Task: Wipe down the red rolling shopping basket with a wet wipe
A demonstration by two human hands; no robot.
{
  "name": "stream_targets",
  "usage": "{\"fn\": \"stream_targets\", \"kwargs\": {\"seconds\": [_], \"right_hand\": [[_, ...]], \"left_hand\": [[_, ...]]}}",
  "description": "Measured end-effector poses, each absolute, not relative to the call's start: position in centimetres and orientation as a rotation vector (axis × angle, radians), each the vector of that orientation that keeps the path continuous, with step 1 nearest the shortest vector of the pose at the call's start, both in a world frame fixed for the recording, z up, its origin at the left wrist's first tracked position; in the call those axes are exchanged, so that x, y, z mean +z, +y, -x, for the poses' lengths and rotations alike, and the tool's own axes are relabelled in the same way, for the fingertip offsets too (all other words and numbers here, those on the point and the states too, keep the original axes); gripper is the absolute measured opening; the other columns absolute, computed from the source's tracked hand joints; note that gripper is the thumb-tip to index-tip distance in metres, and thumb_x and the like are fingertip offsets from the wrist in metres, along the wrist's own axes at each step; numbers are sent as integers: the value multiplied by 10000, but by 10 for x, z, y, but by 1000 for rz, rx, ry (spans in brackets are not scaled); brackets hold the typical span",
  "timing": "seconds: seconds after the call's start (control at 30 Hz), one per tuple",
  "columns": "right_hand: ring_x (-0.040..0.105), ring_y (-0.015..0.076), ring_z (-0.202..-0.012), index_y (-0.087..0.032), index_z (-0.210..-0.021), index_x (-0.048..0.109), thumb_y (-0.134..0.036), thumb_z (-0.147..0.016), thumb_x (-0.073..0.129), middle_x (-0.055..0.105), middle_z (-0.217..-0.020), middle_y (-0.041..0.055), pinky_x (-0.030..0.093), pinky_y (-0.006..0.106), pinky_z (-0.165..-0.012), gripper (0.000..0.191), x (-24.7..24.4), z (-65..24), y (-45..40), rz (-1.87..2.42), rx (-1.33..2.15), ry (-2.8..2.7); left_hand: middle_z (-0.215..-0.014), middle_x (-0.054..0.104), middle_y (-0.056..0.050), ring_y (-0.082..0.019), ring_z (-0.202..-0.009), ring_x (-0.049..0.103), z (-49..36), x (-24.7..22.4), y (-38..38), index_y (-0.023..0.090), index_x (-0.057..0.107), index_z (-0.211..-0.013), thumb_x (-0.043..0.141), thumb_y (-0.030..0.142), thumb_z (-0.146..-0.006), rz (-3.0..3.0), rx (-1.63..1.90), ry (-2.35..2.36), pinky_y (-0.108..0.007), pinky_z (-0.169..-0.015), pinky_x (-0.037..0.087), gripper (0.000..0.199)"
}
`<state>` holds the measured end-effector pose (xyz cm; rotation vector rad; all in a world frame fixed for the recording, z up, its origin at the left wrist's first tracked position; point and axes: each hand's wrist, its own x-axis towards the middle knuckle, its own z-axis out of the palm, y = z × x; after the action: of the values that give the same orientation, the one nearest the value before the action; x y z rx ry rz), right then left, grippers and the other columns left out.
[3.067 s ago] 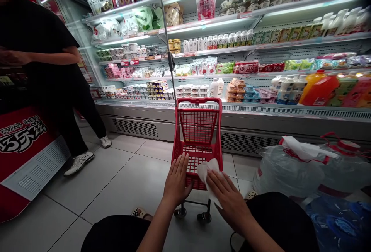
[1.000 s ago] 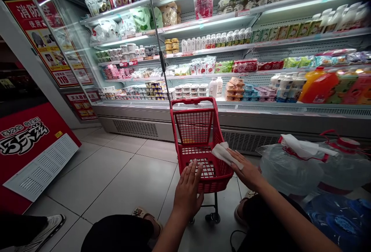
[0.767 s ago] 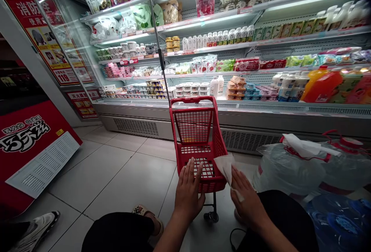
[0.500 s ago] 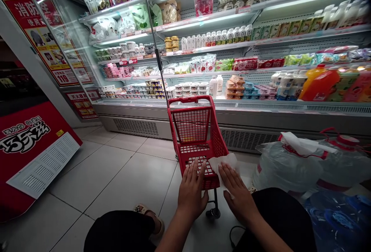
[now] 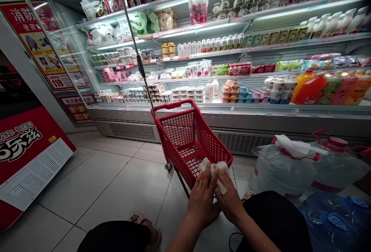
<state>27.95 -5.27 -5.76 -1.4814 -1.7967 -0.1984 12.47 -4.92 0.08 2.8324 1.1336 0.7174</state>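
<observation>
A small red plastic shopping cart [image 5: 199, 143] stands in front of me, turned at an angle, with its latticed basket tilted toward me. At its near end, my left hand [image 5: 203, 198] and my right hand [image 5: 229, 198] are side by side and touching. Between and beneath their fingers is a crumpled white tissue [image 5: 222, 166], which both hands grip against the near rim. Part of the tissue sticks out beyond the left fingertips. The fingertips' undersides are hidden. A thin dark pole rises from the cart's left handle corner.
Behind the cart runs a refrigerated display [image 5: 179, 74] stocked with dairy and drinks. Large wrapped water bottles [image 5: 285, 169] and blue water jugs [image 5: 336, 219] sit close on the right. A red freezer [image 5: 31, 155] stands left on the tiled floor [image 5: 107, 178]. My knees flank the hands.
The cart has swung round, its near end shifting right and its handle left. My left hand has moved right to meet the right hand at the tissue, which is now more bunched.
</observation>
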Motion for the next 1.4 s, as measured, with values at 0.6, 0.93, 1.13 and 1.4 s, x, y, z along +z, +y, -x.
{"fn": "stream_targets", "kwargs": {"seconds": [0.6,0.93,1.13,1.4], "right_hand": [[311,238,-1566,-319,-1691,14,-214,-1039,295,313,-1710,2,329,525,-1265,717,-45,-297,-58,1547,-249,-1887],[311,260,-1565,-230,-1698,-2,-164,-977,356,254,-1729,52,270,518,-1287,807,-28,-261,-66,1493,-374,-1934],[319,233,-1562,-251,-1698,37,-169,-981,334,305,-1711,19,211,528,-1307,781,-27,-299,-77,1565,-407,-1986],[319,237,-1562,-256,-1698,10,-230,-1040,300,303,-1714,35,261,537,-1291,719,-36,-303,-55,1636,-387,-1811]], "left_hand": [[-1767,87,-43,-290,-1625,125,-88,14,3,237,73,-1694,665,290,-796,-2975,752,1317,-506,-1317,119,1077],[-1763,104,-59,-253,-1626,124,-101,11,-1,150,75,-1688,623,260,-781,-3037,715,1184,-434,-1323,162,1065],[-1760,147,-55,-298,-1619,155,-63,31,37,252,190,-1681,632,220,-843,-2959,847,1508,-506,-1322,140,948],[-1757,180,-28,-377,-1618,94,-63,31,38,270,333,-1642,698,202,-760,-2920,842,1565,-570,-1318,130,957]]}}
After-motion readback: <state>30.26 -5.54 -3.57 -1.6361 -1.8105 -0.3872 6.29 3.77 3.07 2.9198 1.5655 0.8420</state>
